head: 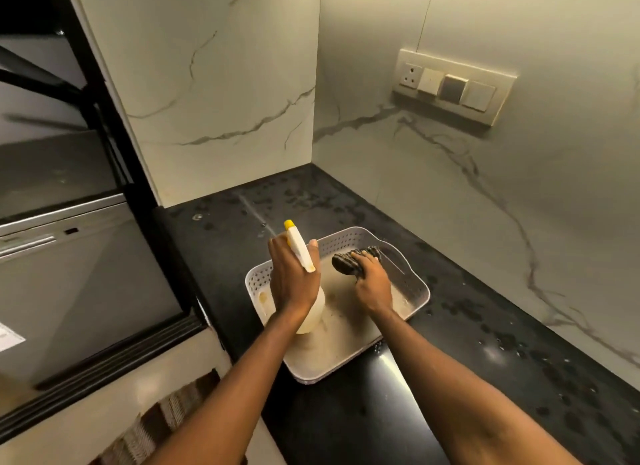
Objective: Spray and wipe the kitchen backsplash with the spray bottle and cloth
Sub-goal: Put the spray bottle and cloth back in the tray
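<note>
Your left hand [292,277] grips the spray bottle [306,284] above the white basket [412,274] | your right hand [372,282] clutches the dark cloth [346,258] inside it | basket sits on the black tabletop [485,326], near the marble backsplash [450,187].

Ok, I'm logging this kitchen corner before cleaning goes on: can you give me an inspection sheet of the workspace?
Surface: black countertop, wet patches.
Job's things: spray bottle, nozzle toward the marble backsplash; dark cloth over the white perforated tray.
Clutter: nothing seen.
Grippers: left hand shut on spray bottle; right hand shut on cloth.
Cables: nothing seen.
Surroundings: switch panel on right wall; dark appliance door at left.
</note>
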Motion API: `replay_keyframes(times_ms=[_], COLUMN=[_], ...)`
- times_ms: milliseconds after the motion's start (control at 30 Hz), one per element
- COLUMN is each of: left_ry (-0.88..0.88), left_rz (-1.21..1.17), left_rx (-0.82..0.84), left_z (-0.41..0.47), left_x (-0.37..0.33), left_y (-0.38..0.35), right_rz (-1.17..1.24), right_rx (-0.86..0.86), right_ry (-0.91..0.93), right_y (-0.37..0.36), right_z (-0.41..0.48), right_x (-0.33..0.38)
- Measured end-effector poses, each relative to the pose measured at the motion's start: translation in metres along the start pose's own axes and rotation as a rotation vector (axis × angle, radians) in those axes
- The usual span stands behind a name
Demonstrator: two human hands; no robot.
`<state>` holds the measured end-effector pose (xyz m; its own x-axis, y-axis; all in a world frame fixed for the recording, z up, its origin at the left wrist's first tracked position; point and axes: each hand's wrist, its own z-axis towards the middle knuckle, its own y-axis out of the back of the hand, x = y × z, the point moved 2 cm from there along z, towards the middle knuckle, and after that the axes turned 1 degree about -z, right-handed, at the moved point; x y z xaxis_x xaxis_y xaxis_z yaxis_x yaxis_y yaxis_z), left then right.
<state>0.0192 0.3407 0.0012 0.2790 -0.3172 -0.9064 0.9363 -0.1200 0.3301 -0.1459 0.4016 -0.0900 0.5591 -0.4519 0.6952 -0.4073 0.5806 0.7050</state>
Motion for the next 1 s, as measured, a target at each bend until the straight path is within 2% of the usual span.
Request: replay_keyframes(times_ms=[167,267,467,533,600,867,1000], left_ry=[0.003,0.003,0.03,0.046,0.062,0.015,0.049], left_rz=[-0.023,-0.025,-0.008,-0.011,-0.002,0.205,0.34], left_rx=[-0.019,-0.024,-0.005,0.011,0.031,0.141,0.147], left_z=[0.007,0.006,0.001,0.001,0.0,-0.022,-0.05], left_x=[0.021,0.027,0.032,0.03,0.028,0.046,0.057], left_y=[-0.006,-0.009,-0.012,-0.01,-0.009,0.006,0.03], right_rz=[-0.13,-0.309,-0.462,-0.489,-0.49,-0.268,-0.191], right_rx=[0.079,0.203,0.503,0.536,0.476,-0.09,-0.243], right_ry=[0.034,0.057,-0.042,-0.045,-0.026,-0.009,-0.145], right_y=[-0.02,-0.03,-0.026,-0.021,-0.013,0.038,0.066], right_z=[0.014,0.02,0.019,0.017,0.011,-0.028,-0.044], right_x=[-0.012,-0.023,-0.02,-0.018,-0.015,-0.012,-0.019])
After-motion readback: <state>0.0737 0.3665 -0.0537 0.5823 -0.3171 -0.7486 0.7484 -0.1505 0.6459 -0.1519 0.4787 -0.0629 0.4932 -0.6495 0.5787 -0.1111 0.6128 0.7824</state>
